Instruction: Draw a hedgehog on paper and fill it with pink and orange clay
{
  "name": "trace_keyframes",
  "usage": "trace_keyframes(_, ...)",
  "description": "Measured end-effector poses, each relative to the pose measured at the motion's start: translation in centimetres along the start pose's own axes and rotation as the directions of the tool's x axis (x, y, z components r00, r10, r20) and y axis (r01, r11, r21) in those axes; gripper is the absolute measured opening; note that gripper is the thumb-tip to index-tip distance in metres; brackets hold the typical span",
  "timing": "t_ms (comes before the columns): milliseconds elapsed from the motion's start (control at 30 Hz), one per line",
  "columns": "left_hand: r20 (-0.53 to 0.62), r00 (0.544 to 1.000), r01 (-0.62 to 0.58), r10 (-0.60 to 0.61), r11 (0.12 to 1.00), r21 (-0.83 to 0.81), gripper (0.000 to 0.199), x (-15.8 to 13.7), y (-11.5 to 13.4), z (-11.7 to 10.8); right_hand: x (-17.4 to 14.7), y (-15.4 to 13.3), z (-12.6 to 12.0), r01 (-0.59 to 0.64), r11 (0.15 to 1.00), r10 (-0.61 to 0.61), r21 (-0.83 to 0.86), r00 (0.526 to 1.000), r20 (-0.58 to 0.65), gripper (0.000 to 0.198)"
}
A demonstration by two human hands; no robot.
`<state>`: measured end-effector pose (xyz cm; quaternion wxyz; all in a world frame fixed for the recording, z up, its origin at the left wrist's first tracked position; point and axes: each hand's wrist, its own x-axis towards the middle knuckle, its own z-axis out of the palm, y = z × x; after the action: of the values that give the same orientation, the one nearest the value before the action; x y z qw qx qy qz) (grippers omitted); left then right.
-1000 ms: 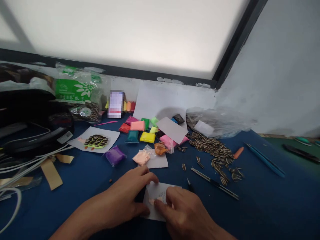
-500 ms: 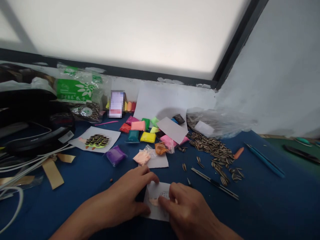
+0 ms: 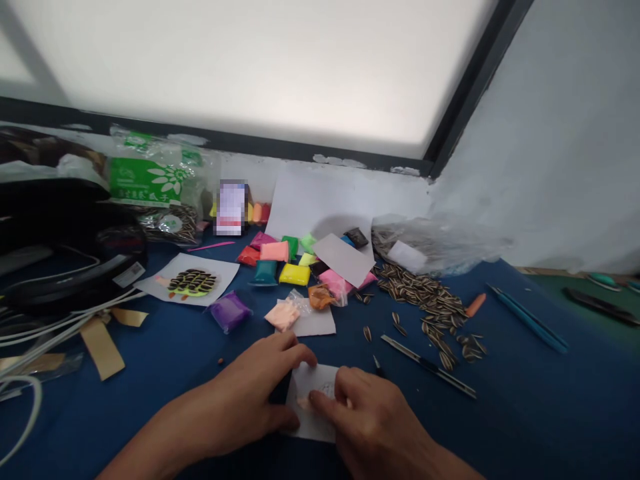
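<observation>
A small white sheet of paper (image 3: 313,427) lies in front of me, with a pencil drawing on it and a thin patch of peach clay (image 3: 303,403). My left hand (image 3: 260,380) rests at the sheet's left side, thumb and fingers apart, fingertips on its top and left edges. Over the sheet's right part, my right hand (image 3: 373,413) has its fingers curled, and its thumb presses on the peach clay. A small pale bit shows between that thumb and the fingers; I cannot tell what it is. An opened packet of peach clay (image 3: 283,315) lies just beyond my hands.
Beyond lie several coloured clay packets (image 3: 295,274) and a seed-covered picture (image 3: 180,293). To the right are loose sunflower seeds (image 3: 420,290), a utility knife (image 3: 430,367), a dark pointed tool (image 3: 378,365) and blue tweezers (image 3: 530,320). White cables (image 3: 37,373) run at left.
My right thumb has slid slightly left across the peach clay, covering more of it. My left hand holds its place on the sheet. The view has shifted very slightly.
</observation>
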<state>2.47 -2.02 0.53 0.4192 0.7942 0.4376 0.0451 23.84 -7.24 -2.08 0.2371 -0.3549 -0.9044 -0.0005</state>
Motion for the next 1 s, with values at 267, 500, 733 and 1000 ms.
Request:
trace_keyframes(267,0.004,1.000,-0.002,0.002,1.000,0.003,0.056,-0.1,0.0,0.0,-0.1,0.5,-0.5,0.021,0.998,-0.016,-0.056,0.996,0.083,0.019)
trace_keyframes(500,-0.002,1.000,-0.001,0.001,1.000,0.001,0.056,-0.2,0.0,0.0,0.0,0.7,-1.3,-0.028,0.999,0.030,-0.022,0.995,0.096,0.027)
trace_keyframes(733,0.015,1.000,-0.001,0.001,1.000,0.016,0.047,-0.2,0.1,-0.2,-0.7,0.1,-0.7,0.020,0.989,-0.019,-0.144,1.000,0.006,0.027)
trace_keyframes(1000,0.045,0.999,0.000,-0.003,0.998,0.059,0.034,-0.2,0.6,0.0,-1.1,-0.9,0.8,0.033,0.962,-0.070,-0.271,0.989,-0.127,0.036)
